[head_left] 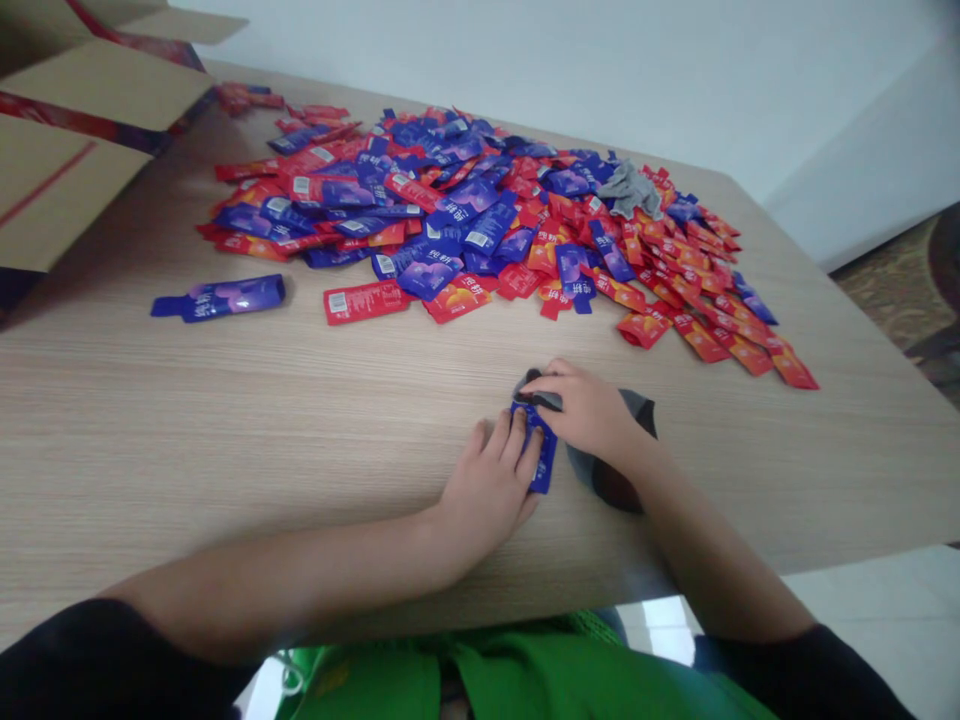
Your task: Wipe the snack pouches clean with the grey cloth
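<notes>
A small blue sachet (546,462) lies on the table near its front edge. My left hand (491,480) holds it down, its fingers laid across the printed face. At the sachet's far end my right hand (589,405) is closed on a grey and black cloth (547,400), which touches the sachet's top. More grey and dark fabric (609,483) lies under my right wrist; whether it is the same piece I cannot tell. The sachet's upper end is partly hidden by the cloth and fingers.
A large heap of blue and red sachets (450,210) spreads across the back of the table (225,420). A grey crumpled cloth (631,190) rests on it. One blue sachet (234,298) lies apart at left, near an open cardboard box (97,85).
</notes>
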Tool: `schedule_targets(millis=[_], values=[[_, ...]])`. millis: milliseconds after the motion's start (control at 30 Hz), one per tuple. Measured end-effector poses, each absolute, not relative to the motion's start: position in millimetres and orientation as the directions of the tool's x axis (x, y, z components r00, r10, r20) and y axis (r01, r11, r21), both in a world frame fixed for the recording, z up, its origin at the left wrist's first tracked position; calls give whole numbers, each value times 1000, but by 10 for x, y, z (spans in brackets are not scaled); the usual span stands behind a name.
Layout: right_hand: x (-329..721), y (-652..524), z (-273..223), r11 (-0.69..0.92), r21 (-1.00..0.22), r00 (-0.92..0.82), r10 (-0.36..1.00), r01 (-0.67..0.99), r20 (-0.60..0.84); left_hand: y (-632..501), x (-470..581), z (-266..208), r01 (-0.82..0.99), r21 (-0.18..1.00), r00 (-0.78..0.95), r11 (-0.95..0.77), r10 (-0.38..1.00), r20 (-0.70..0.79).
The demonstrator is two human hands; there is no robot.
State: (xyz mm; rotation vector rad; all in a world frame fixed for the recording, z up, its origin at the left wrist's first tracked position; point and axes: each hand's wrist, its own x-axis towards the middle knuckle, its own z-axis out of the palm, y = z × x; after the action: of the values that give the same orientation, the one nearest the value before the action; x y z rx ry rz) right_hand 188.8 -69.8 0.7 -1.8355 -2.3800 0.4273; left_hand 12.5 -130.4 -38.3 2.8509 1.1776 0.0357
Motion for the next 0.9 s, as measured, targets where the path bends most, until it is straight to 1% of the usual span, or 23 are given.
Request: schedule_targets(millis=[133,200,267,367,433,533,633,733,800,900], values=[[2071,-676,-8,82,-218,-112,985,973,-130,-1309,122,-396,701,74,711,-709,703,2],[2129,-661,29,38,-190,-63,990,981,-128,-1311,121,-405,700,76,712,-710,702,4],[2092,-655,64,49,-201,-69,993,978,-97,-1311,122,-408,700,77,712,-710,702,4],[1914,-670,53,140,-260,-158,986,955,-50,-1309,123,-404,702,75,710,-709,704,7],[1807,-695,7,163,-268,-181,982,950,-47,-1308,123,-400,703,72,709,-708,705,7],[1794,-730,-45,94,-245,-116,990,965,-76,-1308,123,-398,700,68,712,-711,702,7],[1926,-727,-3,9,-203,-38,989,979,-141,-1313,126,-397,704,66,709,-707,705,2],[2012,-699,79,-11,-156,-18,983,988,-184,-1316,132,-390,710,64,703,-701,712,-7],[1977,-691,89,21,-180,-47,989,983,-141,-1316,138,-381,712,58,701,-699,713,-10],[1853,-696,8,93,-251,-102,995,963,-24,-1314,146,-368,714,43,700,-699,714,-17]])
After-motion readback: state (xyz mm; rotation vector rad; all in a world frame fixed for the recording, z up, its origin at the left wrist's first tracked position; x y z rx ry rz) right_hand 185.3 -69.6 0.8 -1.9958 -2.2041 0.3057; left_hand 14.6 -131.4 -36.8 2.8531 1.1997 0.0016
